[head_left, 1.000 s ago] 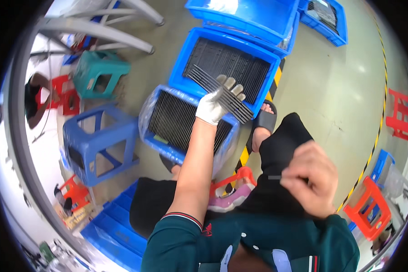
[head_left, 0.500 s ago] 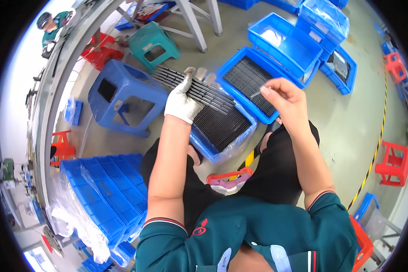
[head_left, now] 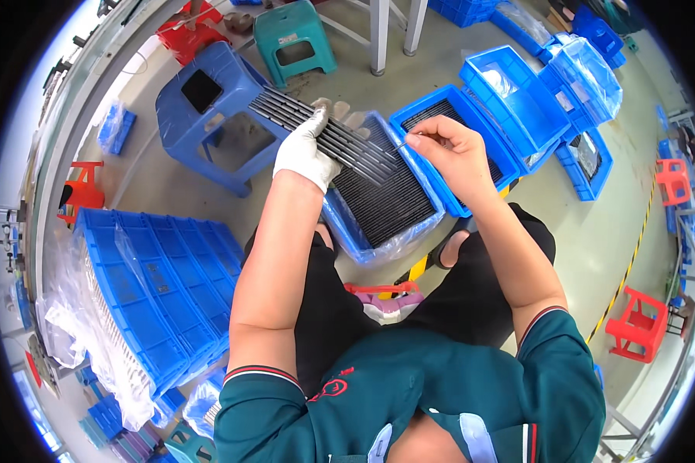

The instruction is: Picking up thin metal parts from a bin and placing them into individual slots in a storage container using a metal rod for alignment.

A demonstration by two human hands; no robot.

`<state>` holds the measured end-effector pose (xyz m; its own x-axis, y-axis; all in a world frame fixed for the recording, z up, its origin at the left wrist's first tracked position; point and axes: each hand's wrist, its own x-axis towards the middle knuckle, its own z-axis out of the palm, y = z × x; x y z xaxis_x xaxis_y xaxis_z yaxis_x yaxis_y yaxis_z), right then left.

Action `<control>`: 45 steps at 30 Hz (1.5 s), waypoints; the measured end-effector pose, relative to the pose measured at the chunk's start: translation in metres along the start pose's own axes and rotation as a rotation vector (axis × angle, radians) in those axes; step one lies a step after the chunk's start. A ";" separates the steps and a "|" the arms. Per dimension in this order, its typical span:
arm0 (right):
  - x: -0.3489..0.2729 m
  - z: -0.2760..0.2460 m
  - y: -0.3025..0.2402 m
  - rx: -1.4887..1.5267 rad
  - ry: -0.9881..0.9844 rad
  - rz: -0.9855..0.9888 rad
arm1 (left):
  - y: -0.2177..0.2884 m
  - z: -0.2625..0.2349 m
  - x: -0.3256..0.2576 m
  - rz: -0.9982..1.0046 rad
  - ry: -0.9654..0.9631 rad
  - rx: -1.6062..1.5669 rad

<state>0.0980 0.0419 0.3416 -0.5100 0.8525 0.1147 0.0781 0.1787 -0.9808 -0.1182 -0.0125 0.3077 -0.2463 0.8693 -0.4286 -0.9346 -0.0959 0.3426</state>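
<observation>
My left hand (head_left: 305, 154), in a white glove, is closed around several slim dark metal rods (head_left: 367, 160). They lie side by side in a slanting bundle, away from my body. My bare right hand (head_left: 457, 158) pinches a thin, short, pin-like piece (head_left: 401, 146) between thumb and fingers, its tip close to the right ends of the rods; whether it touches them I cannot tell. Below the bundle stands a plastic-lined blue bin (head_left: 438, 214) filled with rows of dark rods (head_left: 386, 204). Beyond my right hand, another blue bin (head_left: 510, 184) holds similar dark rods, partly hidden by that hand.
A blue stool (head_left: 232, 85) and a green stool (head_left: 293, 31) stand at the far left. Stacked blue crates (head_left: 162, 285) rise beside my left arm. More blue bins (head_left: 517, 92) sit at the far right. A red stool (head_left: 639, 324) stands near a yellow-black floor line (head_left: 629, 262).
The view has shifted and turned a little. My right hand has come left with the thin piece, nearer the rod ends. My left hand still grips the bundle.
</observation>
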 end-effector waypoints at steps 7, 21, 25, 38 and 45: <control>0.006 0.009 0.002 -0.284 -0.061 -0.156 | -0.002 0.002 -0.001 0.023 0.053 0.040; 0.007 0.007 -0.002 -0.477 -0.068 -0.379 | -0.007 0.006 -0.003 0.012 0.088 0.083; 0.008 0.004 -0.002 -0.526 -0.097 -0.430 | -0.009 0.018 -0.011 0.020 0.157 0.131; 0.011 0.002 -0.012 -0.726 -0.166 -0.579 | -0.008 0.010 -0.010 -0.053 0.045 0.080; 0.013 0.002 -0.005 -0.665 -0.194 -0.504 | -0.006 0.010 -0.009 -0.008 0.010 0.119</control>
<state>0.0895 0.0512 0.3479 -0.7514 0.5054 0.4242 0.2577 0.8166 -0.5165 -0.1083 -0.0154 0.3179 -0.2421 0.8649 -0.4397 -0.8996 -0.0304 0.4356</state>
